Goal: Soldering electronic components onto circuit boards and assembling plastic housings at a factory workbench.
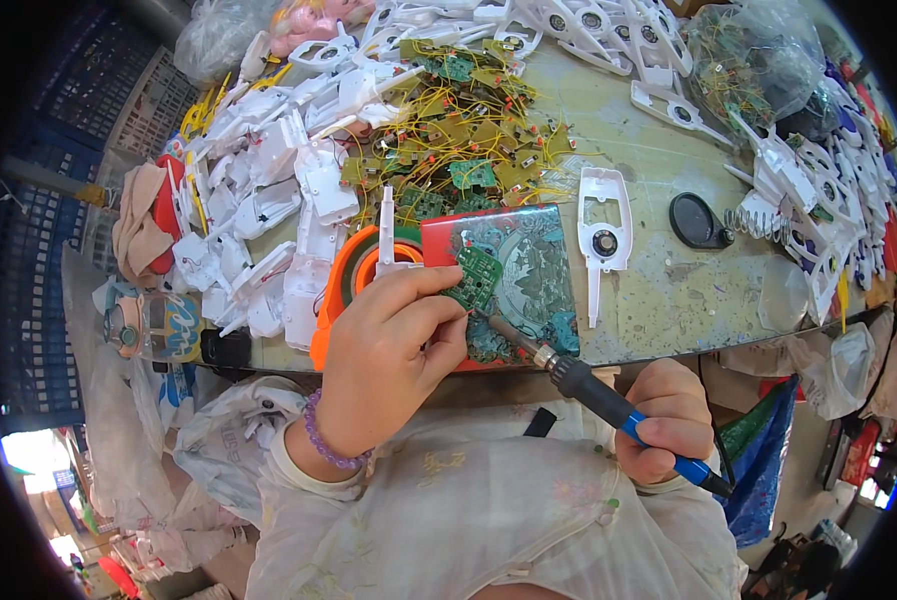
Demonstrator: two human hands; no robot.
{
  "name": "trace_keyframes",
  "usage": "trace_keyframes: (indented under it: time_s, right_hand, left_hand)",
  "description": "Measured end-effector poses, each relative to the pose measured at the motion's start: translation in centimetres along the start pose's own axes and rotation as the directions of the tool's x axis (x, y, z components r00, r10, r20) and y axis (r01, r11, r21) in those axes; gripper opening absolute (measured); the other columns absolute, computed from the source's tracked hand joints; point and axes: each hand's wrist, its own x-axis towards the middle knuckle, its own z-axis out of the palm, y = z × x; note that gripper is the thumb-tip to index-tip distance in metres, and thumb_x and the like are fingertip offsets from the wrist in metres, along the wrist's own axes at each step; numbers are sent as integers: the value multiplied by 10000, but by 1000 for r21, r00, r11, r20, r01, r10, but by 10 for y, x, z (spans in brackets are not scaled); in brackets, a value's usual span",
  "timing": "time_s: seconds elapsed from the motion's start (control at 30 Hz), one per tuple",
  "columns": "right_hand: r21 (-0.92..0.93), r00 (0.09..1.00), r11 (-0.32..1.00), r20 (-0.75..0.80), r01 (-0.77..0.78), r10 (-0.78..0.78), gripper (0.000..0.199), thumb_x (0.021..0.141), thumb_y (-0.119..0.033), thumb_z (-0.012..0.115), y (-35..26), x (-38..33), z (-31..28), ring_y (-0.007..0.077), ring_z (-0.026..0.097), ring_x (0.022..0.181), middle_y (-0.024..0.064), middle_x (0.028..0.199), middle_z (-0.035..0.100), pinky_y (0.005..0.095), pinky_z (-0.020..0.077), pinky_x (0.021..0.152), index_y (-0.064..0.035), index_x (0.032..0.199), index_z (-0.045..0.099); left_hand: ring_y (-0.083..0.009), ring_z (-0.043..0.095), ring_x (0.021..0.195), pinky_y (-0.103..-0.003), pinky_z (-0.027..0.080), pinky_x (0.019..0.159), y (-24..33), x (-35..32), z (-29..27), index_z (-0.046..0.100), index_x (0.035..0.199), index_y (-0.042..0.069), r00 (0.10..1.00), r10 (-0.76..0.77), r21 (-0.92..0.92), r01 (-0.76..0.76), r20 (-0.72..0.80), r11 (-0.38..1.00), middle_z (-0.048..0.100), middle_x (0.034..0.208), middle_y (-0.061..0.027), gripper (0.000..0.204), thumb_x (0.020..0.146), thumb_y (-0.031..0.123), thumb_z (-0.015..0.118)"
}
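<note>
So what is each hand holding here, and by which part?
The left hand pinches a small green circuit board at its lower left edge. The right hand grips a soldering iron by its blue handle, tip at the board.

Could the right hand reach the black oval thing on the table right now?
Probably not straight away. The right hand is gripping the soldering iron, so it is full. The black oval piece lies in the open on the table, with nothing covering it, but further up, past the table edge.
</note>
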Motion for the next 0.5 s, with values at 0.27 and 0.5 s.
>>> trace_keyframes:
  time_s: [0.27,0.5]
  right_hand:
    - [56,988,997,-150,47,-38,321,978,-346,592,3,-5,3,184,493,461,45,662,546,313,366,389,-29,945,553]
    - [-37,961,999,-274,18,-27,346,999,-368,540,3,-8,3,167,464,436,37,596,511,301,351,378,-30,925,540]
  left_hand:
    - [-302,651,907,-382,534,768,0,0,0,658,845,-1,1000,-7,-2,7,0,1000,678,1035,-114,154,711,-23,729]
    - [-304,652,913,-382,533,773,1,-1,-2,657,859,-2,999,-26,-7,26,23,1000,678,1032,-116,152,724,-20,725]
